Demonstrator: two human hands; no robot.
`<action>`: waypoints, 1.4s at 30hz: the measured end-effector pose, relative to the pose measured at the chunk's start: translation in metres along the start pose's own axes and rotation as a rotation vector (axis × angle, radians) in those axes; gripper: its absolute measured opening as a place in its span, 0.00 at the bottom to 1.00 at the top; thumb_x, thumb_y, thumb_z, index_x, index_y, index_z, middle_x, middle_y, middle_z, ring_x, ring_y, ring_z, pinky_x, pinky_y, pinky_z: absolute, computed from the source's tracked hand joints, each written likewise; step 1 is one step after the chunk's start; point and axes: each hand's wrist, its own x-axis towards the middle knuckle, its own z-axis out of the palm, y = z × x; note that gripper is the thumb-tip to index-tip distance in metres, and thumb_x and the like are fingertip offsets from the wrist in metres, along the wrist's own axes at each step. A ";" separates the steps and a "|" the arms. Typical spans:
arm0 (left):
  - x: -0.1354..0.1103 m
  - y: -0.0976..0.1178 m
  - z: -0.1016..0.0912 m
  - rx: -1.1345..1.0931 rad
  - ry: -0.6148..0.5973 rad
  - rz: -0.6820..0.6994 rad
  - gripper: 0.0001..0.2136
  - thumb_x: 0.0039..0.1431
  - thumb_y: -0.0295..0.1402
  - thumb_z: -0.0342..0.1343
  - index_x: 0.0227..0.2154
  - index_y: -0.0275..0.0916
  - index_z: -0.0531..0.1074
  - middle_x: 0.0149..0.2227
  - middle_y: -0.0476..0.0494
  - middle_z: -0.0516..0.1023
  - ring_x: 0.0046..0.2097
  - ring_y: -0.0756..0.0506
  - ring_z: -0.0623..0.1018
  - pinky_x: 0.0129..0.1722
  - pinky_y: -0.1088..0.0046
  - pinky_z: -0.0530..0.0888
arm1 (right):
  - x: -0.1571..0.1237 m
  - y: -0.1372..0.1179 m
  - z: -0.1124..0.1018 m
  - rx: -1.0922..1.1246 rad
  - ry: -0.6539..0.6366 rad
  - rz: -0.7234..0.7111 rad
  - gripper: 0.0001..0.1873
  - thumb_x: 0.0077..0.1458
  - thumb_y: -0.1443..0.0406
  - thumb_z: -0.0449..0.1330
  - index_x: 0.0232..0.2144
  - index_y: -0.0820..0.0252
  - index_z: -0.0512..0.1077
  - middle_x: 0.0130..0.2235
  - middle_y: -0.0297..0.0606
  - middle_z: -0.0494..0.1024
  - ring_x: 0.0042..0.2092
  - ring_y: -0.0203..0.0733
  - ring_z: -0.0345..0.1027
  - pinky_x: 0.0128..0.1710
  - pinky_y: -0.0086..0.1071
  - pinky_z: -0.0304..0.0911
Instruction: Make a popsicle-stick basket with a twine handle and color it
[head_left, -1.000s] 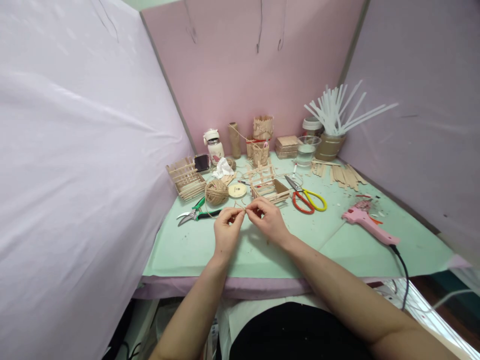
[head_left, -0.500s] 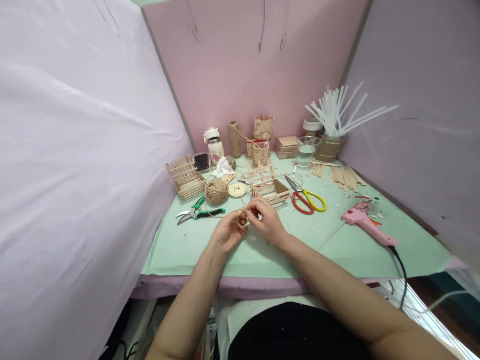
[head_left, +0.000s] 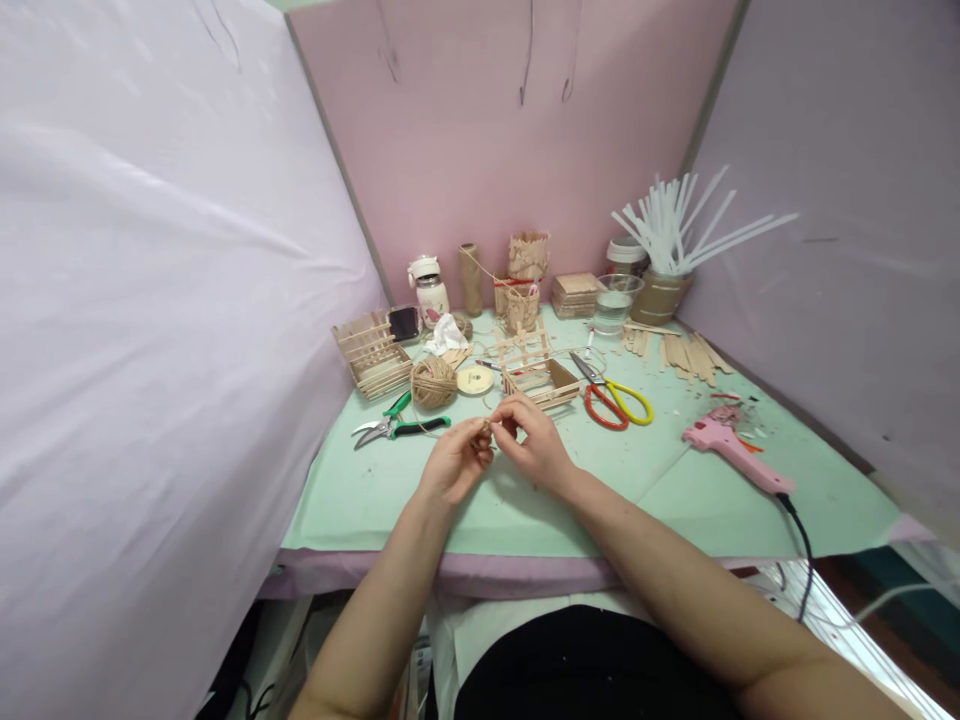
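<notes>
My left hand (head_left: 459,462) and my right hand (head_left: 531,442) meet above the front middle of the table, fingertips nearly touching. Both pinch a short, thin bit of twine (head_left: 486,424); most of it is hidden by the fingers. A ball of the same twine (head_left: 433,384) rests just behind my left hand, with a strand running forward from it. Directly beyond my right hand stands a small basket of wooden sticks (head_left: 551,384) with an upright lattice back. A round cream-coloured disc (head_left: 475,380) lies between ball and basket.
Green-handled pruning shears (head_left: 394,428) lie left of my hands; scissors (head_left: 609,392) with red and yellow handles lie right. A pink glue gun (head_left: 739,455) with a cord is farther right. Another stick basket (head_left: 371,358), a cup of water (head_left: 615,308) and loose craft sticks (head_left: 694,357) stand behind.
My left fingers have curled in slightly closer around the twine, and less of it shows below them. My right hand has hardly moved.
</notes>
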 end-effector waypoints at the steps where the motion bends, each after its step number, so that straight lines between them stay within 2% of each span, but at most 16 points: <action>1: -0.001 -0.002 0.000 0.054 0.014 0.101 0.07 0.47 0.31 0.66 0.26 0.34 0.75 0.24 0.50 0.73 0.26 0.55 0.69 0.27 0.80 0.64 | 0.001 -0.001 -0.001 0.013 -0.004 0.043 0.02 0.58 0.66 0.57 0.33 0.57 0.69 0.34 0.36 0.69 0.31 0.36 0.63 0.31 0.31 0.62; 3: -0.001 -0.005 -0.002 0.184 0.053 0.278 0.09 0.47 0.35 0.67 0.28 0.35 0.76 0.26 0.50 0.74 0.28 0.54 0.68 0.30 0.79 0.65 | 0.004 -0.002 -0.003 0.031 -0.015 0.115 0.03 0.58 0.64 0.59 0.32 0.57 0.69 0.34 0.36 0.70 0.31 0.36 0.63 0.31 0.31 0.62; 6: -0.002 -0.007 -0.003 0.384 0.088 0.407 0.09 0.48 0.37 0.65 0.28 0.36 0.77 0.27 0.49 0.76 0.29 0.53 0.68 0.31 0.76 0.65 | 0.006 -0.004 -0.005 0.057 -0.029 0.175 0.07 0.59 0.61 0.58 0.30 0.57 0.70 0.32 0.36 0.70 0.33 0.38 0.64 0.32 0.31 0.61; 13: -0.008 -0.005 0.000 0.775 0.073 0.570 0.04 0.53 0.32 0.60 0.26 0.38 0.77 0.26 0.47 0.78 0.31 0.48 0.74 0.36 0.73 0.68 | 0.007 -0.004 -0.008 0.098 0.015 0.305 0.08 0.57 0.63 0.57 0.26 0.58 0.69 0.30 0.35 0.69 0.33 0.38 0.63 0.34 0.32 0.59; 20: -0.010 -0.007 0.000 0.867 0.100 0.628 0.04 0.54 0.29 0.58 0.26 0.39 0.76 0.26 0.48 0.78 0.30 0.48 0.73 0.33 0.74 0.67 | 0.006 -0.002 -0.007 0.135 0.109 0.416 0.08 0.56 0.62 0.56 0.26 0.58 0.67 0.26 0.31 0.66 0.29 0.37 0.59 0.31 0.32 0.56; 23: -0.010 -0.007 0.000 0.830 0.114 0.607 0.04 0.53 0.31 0.59 0.25 0.38 0.77 0.25 0.48 0.78 0.29 0.48 0.72 0.33 0.74 0.66 | 0.007 0.000 -0.009 0.211 0.058 0.471 0.10 0.55 0.59 0.57 0.27 0.58 0.68 0.23 0.30 0.65 0.28 0.36 0.57 0.29 0.31 0.56; 26: -0.009 -0.006 0.001 0.758 0.068 0.517 0.05 0.52 0.34 0.61 0.27 0.37 0.78 0.27 0.46 0.79 0.30 0.48 0.73 0.33 0.74 0.67 | 0.010 0.001 -0.011 0.270 -0.001 0.501 0.12 0.55 0.56 0.58 0.27 0.58 0.68 0.22 0.29 0.64 0.27 0.35 0.57 0.27 0.30 0.55; 30: -0.006 -0.005 0.001 0.655 0.022 0.423 0.08 0.51 0.36 0.62 0.31 0.37 0.80 0.33 0.42 0.82 0.34 0.47 0.76 0.36 0.73 0.70 | 0.012 0.001 -0.012 0.315 -0.018 0.522 0.13 0.54 0.55 0.58 0.26 0.58 0.69 0.21 0.28 0.63 0.26 0.35 0.58 0.27 0.30 0.55; 34: -0.005 -0.002 0.000 0.613 -0.011 0.365 0.09 0.48 0.37 0.65 0.30 0.37 0.81 0.34 0.41 0.82 0.36 0.45 0.77 0.38 0.71 0.71 | 0.013 0.001 -0.012 0.335 -0.031 0.522 0.12 0.53 0.56 0.59 0.25 0.58 0.69 0.22 0.29 0.66 0.26 0.34 0.59 0.27 0.30 0.56; 39: -0.006 -0.002 0.000 0.552 -0.076 0.278 0.11 0.47 0.38 0.66 0.31 0.36 0.80 0.31 0.42 0.81 0.31 0.48 0.74 0.34 0.73 0.71 | 0.013 0.000 -0.013 0.344 -0.042 0.521 0.12 0.53 0.57 0.59 0.25 0.59 0.70 0.24 0.30 0.69 0.27 0.34 0.60 0.29 0.29 0.57; 42: -0.005 -0.004 -0.001 0.485 -0.066 0.222 0.11 0.44 0.37 0.67 0.30 0.35 0.78 0.28 0.44 0.79 0.28 0.51 0.72 0.31 0.75 0.68 | 0.013 -0.001 -0.013 0.335 -0.052 0.520 0.12 0.53 0.57 0.59 0.25 0.59 0.70 0.24 0.30 0.69 0.28 0.34 0.60 0.29 0.29 0.57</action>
